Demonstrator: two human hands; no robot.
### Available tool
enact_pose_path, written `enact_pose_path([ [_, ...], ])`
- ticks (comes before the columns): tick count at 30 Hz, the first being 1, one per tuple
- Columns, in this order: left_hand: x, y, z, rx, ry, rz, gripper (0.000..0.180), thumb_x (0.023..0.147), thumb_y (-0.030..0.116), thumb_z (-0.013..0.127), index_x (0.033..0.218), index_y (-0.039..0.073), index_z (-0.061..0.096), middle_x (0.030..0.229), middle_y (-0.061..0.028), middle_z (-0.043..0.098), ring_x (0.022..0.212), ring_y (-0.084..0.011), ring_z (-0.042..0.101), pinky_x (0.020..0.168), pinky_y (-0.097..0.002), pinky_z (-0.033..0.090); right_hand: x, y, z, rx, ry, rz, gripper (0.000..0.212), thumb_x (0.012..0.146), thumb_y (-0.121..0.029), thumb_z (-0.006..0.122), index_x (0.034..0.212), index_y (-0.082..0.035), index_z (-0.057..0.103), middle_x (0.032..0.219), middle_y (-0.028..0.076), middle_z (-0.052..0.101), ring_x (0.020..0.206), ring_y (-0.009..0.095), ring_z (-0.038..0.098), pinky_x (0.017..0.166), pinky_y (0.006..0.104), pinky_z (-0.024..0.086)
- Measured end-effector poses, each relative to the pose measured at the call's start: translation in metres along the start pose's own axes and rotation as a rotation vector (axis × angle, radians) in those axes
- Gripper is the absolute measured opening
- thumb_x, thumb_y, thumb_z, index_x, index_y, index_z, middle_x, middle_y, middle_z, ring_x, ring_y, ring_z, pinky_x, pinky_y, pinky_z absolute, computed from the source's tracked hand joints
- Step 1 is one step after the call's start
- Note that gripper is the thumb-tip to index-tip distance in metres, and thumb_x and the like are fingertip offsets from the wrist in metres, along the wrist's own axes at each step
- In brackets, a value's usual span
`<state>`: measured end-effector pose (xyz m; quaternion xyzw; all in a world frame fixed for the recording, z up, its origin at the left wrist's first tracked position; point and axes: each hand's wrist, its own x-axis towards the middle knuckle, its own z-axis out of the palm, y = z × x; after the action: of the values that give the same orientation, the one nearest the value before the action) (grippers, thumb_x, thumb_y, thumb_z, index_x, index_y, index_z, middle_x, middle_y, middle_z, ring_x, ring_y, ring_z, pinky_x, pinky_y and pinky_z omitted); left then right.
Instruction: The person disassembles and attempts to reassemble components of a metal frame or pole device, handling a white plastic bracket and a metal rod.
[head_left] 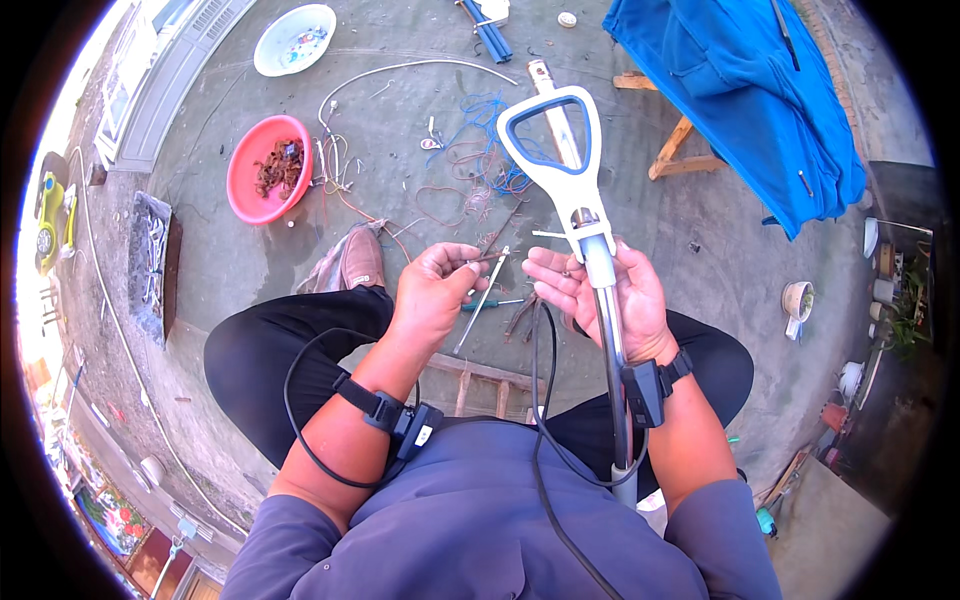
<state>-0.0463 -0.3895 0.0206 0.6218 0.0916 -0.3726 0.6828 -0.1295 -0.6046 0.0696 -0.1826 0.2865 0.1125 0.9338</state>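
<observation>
My left hand (437, 285) is closed, its thumb and fingertips pinching a thin reddish-brown strip (490, 257). Close to it, my right hand (640, 305) is turned palm up, its fingers stretched toward the left. Across that palm, between thumb and fingers, lies a shiny metal pole (610, 335), with the fingers not wrapped round it. The pole carries a white and blue loop handle (584, 185), and a thin white piece sticks out at the handle's base. Below my hands lie a long silver rod (478, 308) and a teal-handled screwdriver (490, 303).
A pink basin (240, 180) with brown scraps and a white basin (268, 48) stand to the left. Tangled wires (465, 160) and a pale hose (400, 68) lie ahead. Blue cloth (720, 90) drapes a wooden frame (668, 148) at right. A metal tray (170, 275) sits far left.
</observation>
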Motion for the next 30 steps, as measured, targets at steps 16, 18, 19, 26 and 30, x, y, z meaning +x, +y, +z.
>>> enact_pose_path([
  [16,-0.002,0.002,0.001,-0.057,-0.100,0.010,0.012,0.091,0.007,0.059,0.102,0.002,0.058,0.091,-0.0087,0.067,0.075,-0.0135,0.064,0.064,-0.0233,0.048,0.001,0.002,0.002,-0.020,-0.006,-0.015,0.050,0.094,-0.037,0.040,0.115,0.005,0.058,0.140,0.034,0.042,0.135,0.046,0.037,0.112,0.0511,0.033],
  [18,-0.003,0.002,0.002,-0.012,-0.125,0.027,0.012,0.090,0.007,0.058,0.101,0.002,0.058,0.091,-0.0089,0.066,0.075,-0.0140,0.064,0.064,-0.0234,0.048,0.004,0.009,-0.009,0.015,-0.051,0.003,0.052,0.095,-0.036,0.040,0.126,0.004,0.051,0.139,0.034,0.042,0.135,0.045,0.038,0.112,0.0511,0.032],
  [19,-0.002,0.000,0.002,-0.031,-0.123,0.037,0.012,0.090,0.006,0.058,0.101,0.002,0.057,0.090,-0.0088,0.066,0.075,-0.0145,0.064,0.064,-0.0235,0.048,0.004,0.005,-0.012,0.013,-0.061,-0.007,0.054,0.095,-0.036,0.040,0.131,0.004,0.048,0.139,0.033,0.042,0.134,0.045,0.039,0.112,0.0511,0.032],
  [26,-0.005,0.001,0.000,-0.111,-0.120,-0.030,0.016,0.093,0.008,0.052,0.108,0.002,0.057,0.090,-0.0079,0.064,0.074,-0.0160,0.063,0.063,-0.0240,0.046,0.008,0.009,-0.011,-0.055,-0.051,0.023,0.054,0.100,-0.029,0.033,0.140,0.007,0.036,0.135,0.030,0.048,0.131,0.038,0.046,0.115,0.0450,0.033],
  [30,-0.003,0.000,0.003,-0.119,-0.141,-0.051,0.023,0.095,0.009,0.048,0.116,0.002,0.057,0.090,-0.0078,0.064,0.073,-0.0164,0.062,0.063,-0.0254,0.046,0.004,0.008,-0.012,-0.129,-0.048,0.007,0.055,0.102,-0.036,0.032,0.135,0.005,0.044,0.132,0.022,0.054,0.127,0.030,0.050,0.111,0.0405,0.036],
])
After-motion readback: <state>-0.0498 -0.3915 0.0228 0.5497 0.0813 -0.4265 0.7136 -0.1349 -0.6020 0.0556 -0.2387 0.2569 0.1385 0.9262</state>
